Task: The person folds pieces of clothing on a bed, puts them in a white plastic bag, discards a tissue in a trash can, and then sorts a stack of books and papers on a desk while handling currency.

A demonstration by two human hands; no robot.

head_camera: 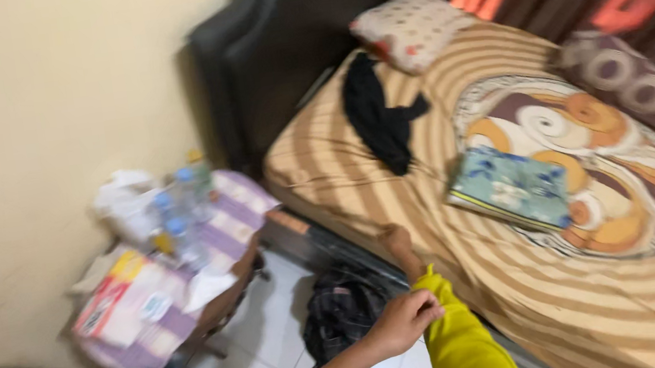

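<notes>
My left hand [403,322] reaches in from the lower left on a bare forearm. Its fingers are closed on the cuff of the yellow sleeve [458,344] of my right arm. My right hand [397,242] sticks out of that sleeve and lies at the near edge of the bed [613,306]. Motion blur hides its fingers. Nearest on the striped and swirled sheet are a folded blue floral cloth [509,185] and a black garment [378,118].
A dark bag [340,309] lies on the white tiled floor by the bed. At the left, a small table [189,286] holds water bottles, a box and white bags. Pillows [411,28] lie at the dark headboard, and curtains hang behind.
</notes>
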